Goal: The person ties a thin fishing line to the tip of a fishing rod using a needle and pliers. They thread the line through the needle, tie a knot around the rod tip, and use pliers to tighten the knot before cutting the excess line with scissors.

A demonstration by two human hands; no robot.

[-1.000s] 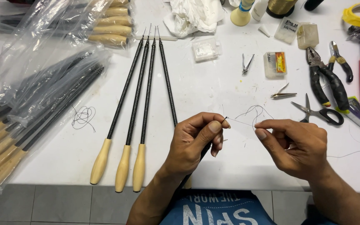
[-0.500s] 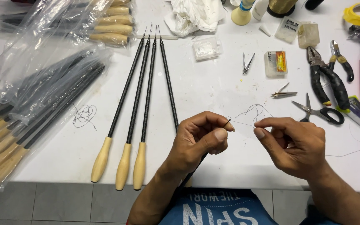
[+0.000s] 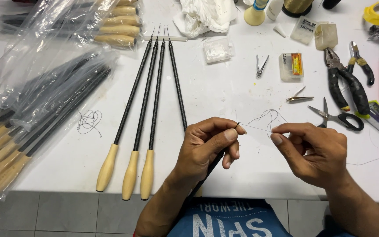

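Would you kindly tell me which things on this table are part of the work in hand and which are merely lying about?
In hand:
- left hand gripping a thin black rod at its tip
- right hand pinching fine thread

Lying about:
- three black rods with pale handles
- scissors
- pliers
- nail clippers
- bagged rods
- crumpled tissue
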